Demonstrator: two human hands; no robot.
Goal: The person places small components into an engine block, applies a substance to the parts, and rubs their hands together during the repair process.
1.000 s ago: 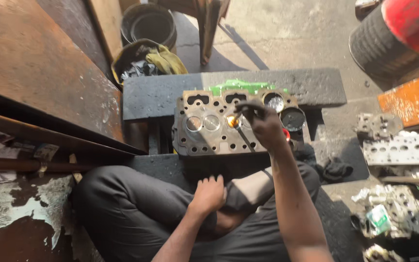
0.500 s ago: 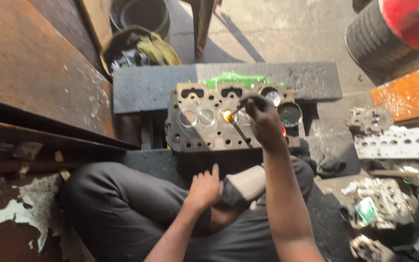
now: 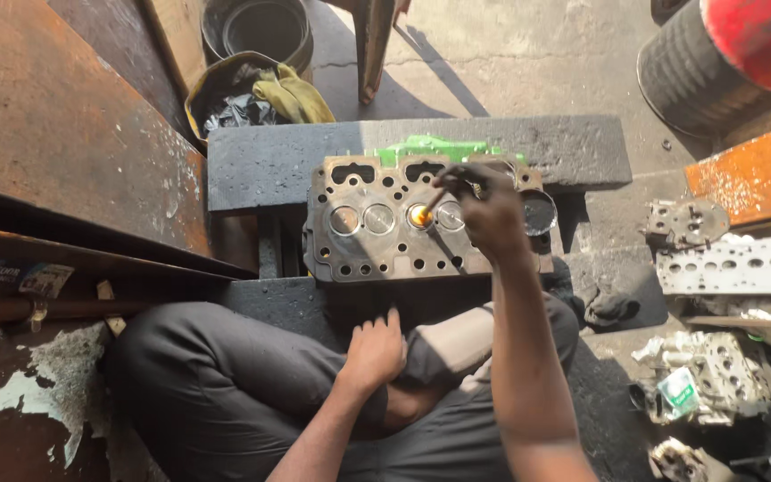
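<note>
A rusty brown cylinder head (image 3: 377, 245) lies flat on dark stone blocks in front of my crossed legs, with round shiny valves set in its top. My right hand (image 3: 485, 212) reaches over its right part and grips a thin stick-like tool (image 3: 433, 202), whose tip touches a valve with a bright orange-yellow spot (image 3: 419, 215). My left hand (image 3: 374, 351) rests flat on my knee, fingers slightly apart, holding nothing. A green part (image 3: 435, 147) shows behind the cylinder head.
A long dark stone slab (image 3: 269, 165) lies behind the head. Rusty metal sheets (image 3: 55, 125) stand at the left. A black tub with rags (image 3: 252, 94) sits at the back. More engine parts (image 3: 729, 268) lie at the right, beside a tyre and red drum (image 3: 742, 49).
The view has shifted slightly. My right hand has moved a little to the left over the cylinder head with the tool. My left hand stays on my knee.
</note>
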